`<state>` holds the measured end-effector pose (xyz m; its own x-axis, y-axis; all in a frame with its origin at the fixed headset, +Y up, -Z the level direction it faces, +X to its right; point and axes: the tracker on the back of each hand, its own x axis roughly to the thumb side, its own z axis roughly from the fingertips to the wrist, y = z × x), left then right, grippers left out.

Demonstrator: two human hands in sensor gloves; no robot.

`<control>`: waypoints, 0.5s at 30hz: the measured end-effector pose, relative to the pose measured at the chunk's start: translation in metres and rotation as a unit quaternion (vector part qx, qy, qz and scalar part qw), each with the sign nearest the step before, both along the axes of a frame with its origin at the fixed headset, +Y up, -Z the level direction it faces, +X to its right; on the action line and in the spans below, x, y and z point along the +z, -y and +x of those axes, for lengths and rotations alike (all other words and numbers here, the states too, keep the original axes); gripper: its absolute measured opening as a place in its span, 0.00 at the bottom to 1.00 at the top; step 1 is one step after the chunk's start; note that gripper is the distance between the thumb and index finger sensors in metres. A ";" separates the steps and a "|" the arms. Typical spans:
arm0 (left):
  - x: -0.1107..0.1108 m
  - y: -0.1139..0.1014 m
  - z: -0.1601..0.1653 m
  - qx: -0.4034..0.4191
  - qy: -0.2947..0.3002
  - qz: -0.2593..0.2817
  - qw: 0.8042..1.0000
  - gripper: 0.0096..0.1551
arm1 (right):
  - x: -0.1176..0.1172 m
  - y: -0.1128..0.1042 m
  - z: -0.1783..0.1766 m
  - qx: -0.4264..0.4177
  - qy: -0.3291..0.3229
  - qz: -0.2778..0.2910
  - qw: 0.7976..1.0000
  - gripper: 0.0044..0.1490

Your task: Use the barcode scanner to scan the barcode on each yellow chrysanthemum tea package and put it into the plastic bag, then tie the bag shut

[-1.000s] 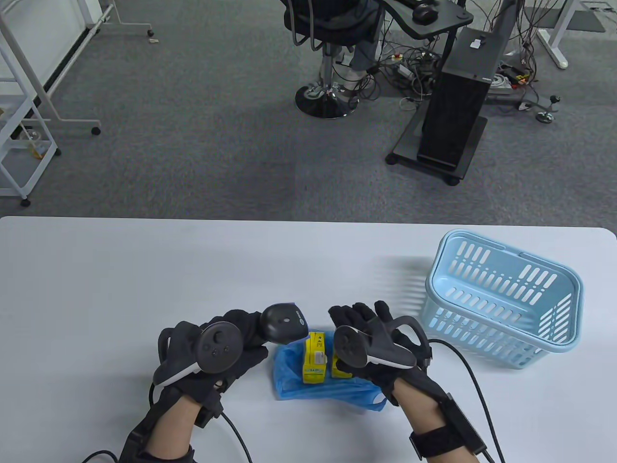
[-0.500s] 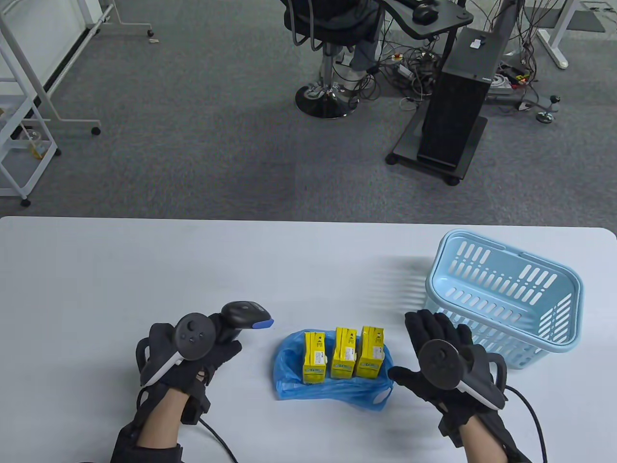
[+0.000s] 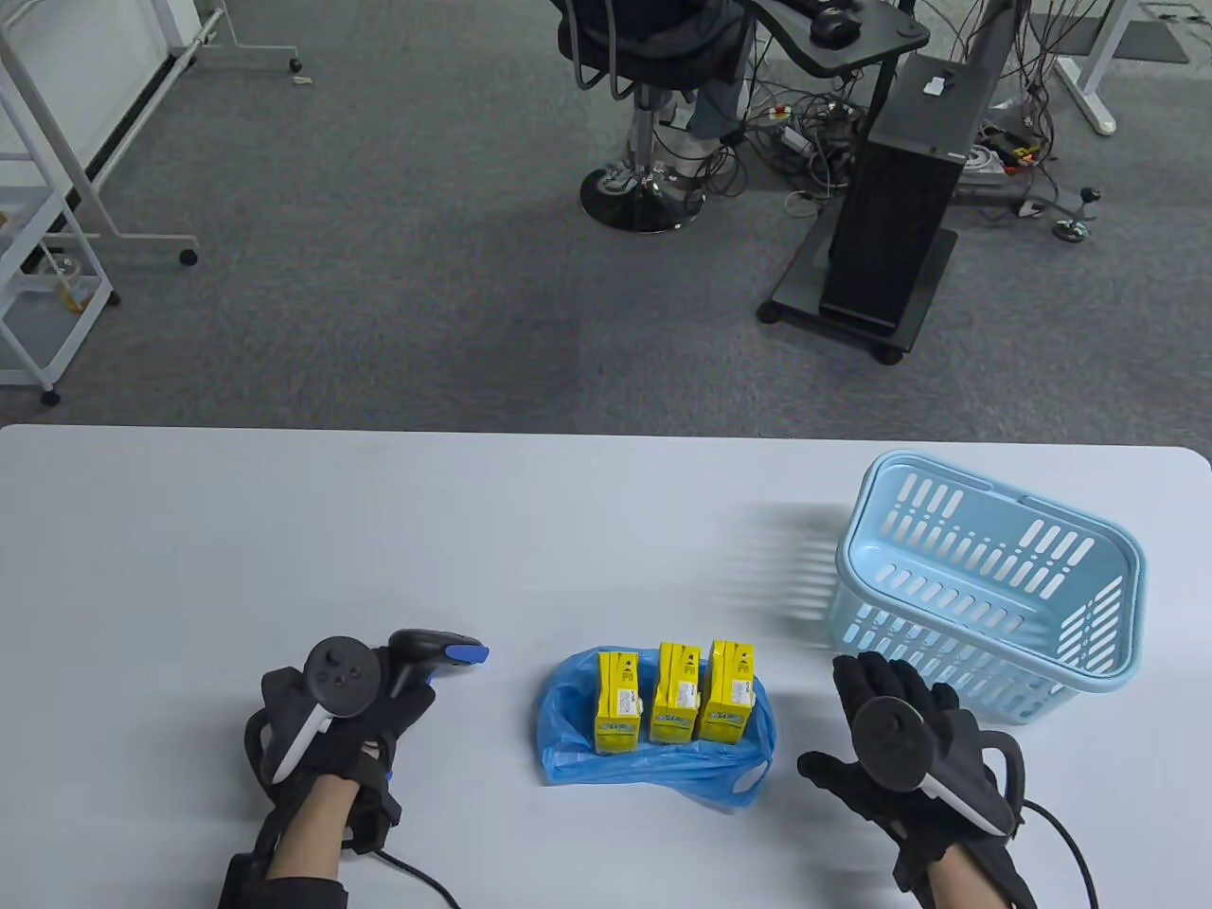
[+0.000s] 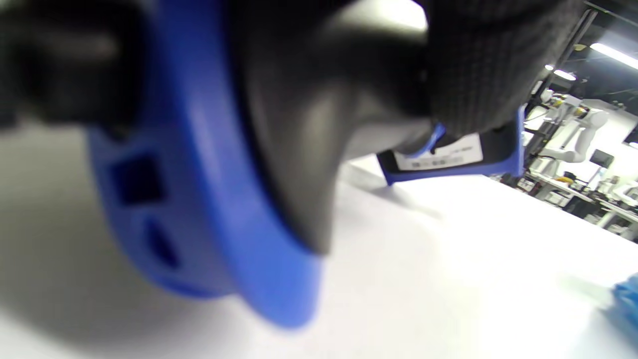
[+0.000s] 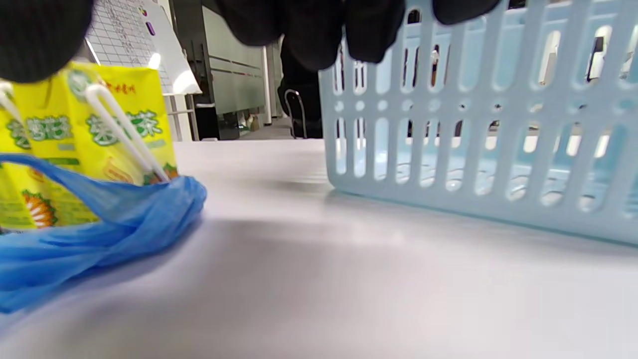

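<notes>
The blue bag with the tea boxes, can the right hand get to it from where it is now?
Probably yes. The right hand is open and holds nothing, just right of the blue bag, with only bare table between them. The basket sits further back and looks out of the way.

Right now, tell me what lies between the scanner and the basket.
In the table view, the blue bag with three yellow tea packages standing in it lies between the scanner and the basket; the right hand rests nearer the basket.

Three yellow tea packages point(image 3: 674, 703), one blue plastic bag point(image 3: 568, 748), one barcode scanner point(image 3: 431, 653), one basket point(image 3: 989, 587), two hands point(image 3: 331, 724).
</notes>
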<state>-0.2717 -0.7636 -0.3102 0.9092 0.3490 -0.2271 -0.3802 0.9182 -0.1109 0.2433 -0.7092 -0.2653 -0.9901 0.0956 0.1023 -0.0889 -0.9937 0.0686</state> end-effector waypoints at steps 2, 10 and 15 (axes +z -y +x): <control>0.001 0.002 -0.002 -0.008 -0.015 -0.008 1.000 0.45 | 0.000 0.002 -0.001 0.005 -0.001 -0.003 1.000 0.69; 0.003 0.001 -0.003 -0.087 -0.047 -0.001 0.995 0.48 | -0.001 0.008 -0.005 0.016 -0.004 -0.017 1.000 0.69; 0.002 0.004 -0.001 -0.111 -0.052 -0.014 0.992 0.48 | -0.003 0.015 -0.005 0.020 -0.002 -0.035 0.999 0.68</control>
